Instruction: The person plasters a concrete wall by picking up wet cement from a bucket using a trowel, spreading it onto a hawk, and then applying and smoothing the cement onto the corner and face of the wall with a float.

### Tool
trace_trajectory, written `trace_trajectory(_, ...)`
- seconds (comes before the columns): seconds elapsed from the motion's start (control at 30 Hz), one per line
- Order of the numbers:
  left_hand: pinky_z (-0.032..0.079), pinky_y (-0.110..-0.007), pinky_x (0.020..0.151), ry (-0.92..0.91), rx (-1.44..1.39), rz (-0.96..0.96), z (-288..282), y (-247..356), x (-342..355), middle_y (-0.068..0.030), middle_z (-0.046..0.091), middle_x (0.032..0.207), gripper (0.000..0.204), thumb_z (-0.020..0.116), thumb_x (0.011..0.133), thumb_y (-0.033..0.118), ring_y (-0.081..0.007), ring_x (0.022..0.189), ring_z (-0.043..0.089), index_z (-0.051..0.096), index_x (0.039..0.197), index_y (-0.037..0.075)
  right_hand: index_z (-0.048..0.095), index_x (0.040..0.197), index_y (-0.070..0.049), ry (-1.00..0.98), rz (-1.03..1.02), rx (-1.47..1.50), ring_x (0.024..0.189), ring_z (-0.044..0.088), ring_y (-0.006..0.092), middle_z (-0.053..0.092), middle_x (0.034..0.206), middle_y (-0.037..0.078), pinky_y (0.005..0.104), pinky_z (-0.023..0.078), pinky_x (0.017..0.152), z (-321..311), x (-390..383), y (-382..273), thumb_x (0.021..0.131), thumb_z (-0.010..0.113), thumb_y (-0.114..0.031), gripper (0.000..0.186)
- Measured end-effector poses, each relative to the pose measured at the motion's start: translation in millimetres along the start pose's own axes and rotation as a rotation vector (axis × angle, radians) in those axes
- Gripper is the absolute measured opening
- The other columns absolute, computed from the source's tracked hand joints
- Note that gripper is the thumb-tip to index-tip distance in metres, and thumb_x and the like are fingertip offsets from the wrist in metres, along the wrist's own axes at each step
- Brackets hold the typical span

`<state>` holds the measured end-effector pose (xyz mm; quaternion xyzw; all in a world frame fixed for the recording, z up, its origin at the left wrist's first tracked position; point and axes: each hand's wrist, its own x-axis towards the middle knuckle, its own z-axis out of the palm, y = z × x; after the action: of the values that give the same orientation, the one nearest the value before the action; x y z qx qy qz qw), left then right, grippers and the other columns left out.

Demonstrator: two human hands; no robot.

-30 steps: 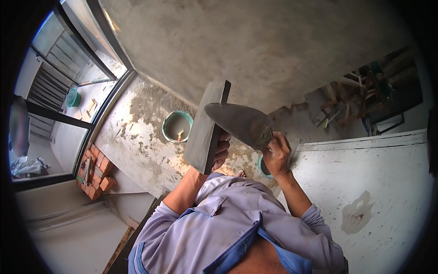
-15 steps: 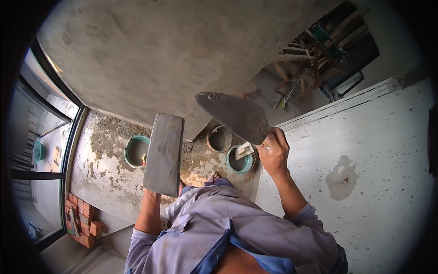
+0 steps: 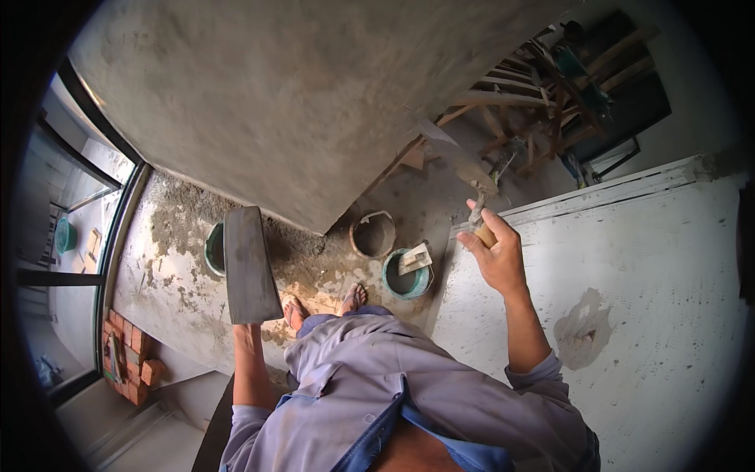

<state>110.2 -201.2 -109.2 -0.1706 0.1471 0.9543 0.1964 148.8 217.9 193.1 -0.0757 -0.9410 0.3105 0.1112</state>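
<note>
My left hand [image 3: 246,332] is mostly hidden under a long grey rectangular plastering hawk [image 3: 252,266], which it carries by the underside. The hawk's upper face looks smooth and bare of any heap of mortar. A trowel [image 3: 456,153] is gripped in my right hand [image 3: 499,250], thumb and fingers round its short wooden handle. Its mortar-smeared blade points up and left, close to the right edge of the grey plastered wall [image 3: 259,102]. The blade is seen almost edge-on and slightly blurred, so I cannot tell if it touches the wall.
On the mortar-spattered floor stand a green bucket [image 3: 213,248] partly behind the hawk, a dark bucket [image 3: 373,236], and a green bucket [image 3: 403,292] with a float [image 3: 415,258] across its rim. Bricks [image 3: 130,358] lie lower left; timber [image 3: 554,102] is piled far right beside a white surface [image 3: 653,259].
The trowel has turned from broad face to nearly edge-on and moved right and up, toward the wall's edge. My left hand and the hawk have shifted left. My feet now show.
</note>
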Motion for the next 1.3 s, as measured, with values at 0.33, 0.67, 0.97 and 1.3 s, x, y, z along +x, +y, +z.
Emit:
trace_trajectory(0.33, 0.058, -0.029, 0.053, 0.034, -0.023, 0.015, -7.9, -25.6, 5.3, -0.0129, 0.057, 0.101, 0.038, 0.054, 0.102, 0.027, -0.0205, 0.074, 0.064, 0.052, 0.131, 0.003, 0.060, 0.126, 0.007, -0.037, 0.029, -0.018, 0.084, 0.062, 0.0182, 0.071, 0.105, 0.018, 0.0315, 0.051, 0.078, -37.3, 26.0, -2.3, 0.092, 0.075, -0.029, 0.051)
trace_trajectory(0.67, 0.058, -0.030, 0.055, 0.027, -0.019, 0.042, -12.3, -12.6, 22.0, -0.0134, 0.057, 0.102, 0.038, 0.054, 0.102, 0.027, -0.0211, 0.076, 0.064, 0.052, 0.132, 0.003, 0.059, 0.120, 0.009, 0.002, -0.143, -0.282, 0.092, 0.067, 0.0427, 0.067, 0.102, 0.026, 0.0445, 0.054, 0.078, -16.4, 16.7, -7.3, 0.091, 0.074, -0.025, 0.047)
trace_trajectory(0.97, 0.059, -0.030, 0.056, 0.024, -0.025, 0.026, -15.1, -8.9, 28.9, -0.0138, 0.058, 0.104, 0.039, 0.055, 0.102, 0.027, -0.0216, 0.078, 0.065, 0.052, 0.132, 0.003, 0.055, 0.126, 0.011, 0.051, -0.054, -0.156, 0.088, 0.068, 0.0395, 0.068, 0.106, 0.026, 0.0435, 0.054, 0.079, -35.3, 17.6, -21.6, 0.100, 0.063, -0.029, 0.048)
trace_trajectory(1.3, 0.060, -0.031, 0.058, 0.014, -0.020, 0.000, -10.9, -11.6, 32.3, -0.0143, 0.059, 0.106, 0.039, 0.055, 0.101, 0.027, -0.0222, 0.080, 0.065, 0.052, 0.132, 0.003, 0.056, 0.125, 0.007, 0.198, -0.110, -0.262, 0.080, 0.068, 0.0354, 0.068, 0.095, 0.022, 0.0432, 0.053, 0.070, -56.6, 32.7, -43.1, 0.101, 0.060, -0.028, 0.043)
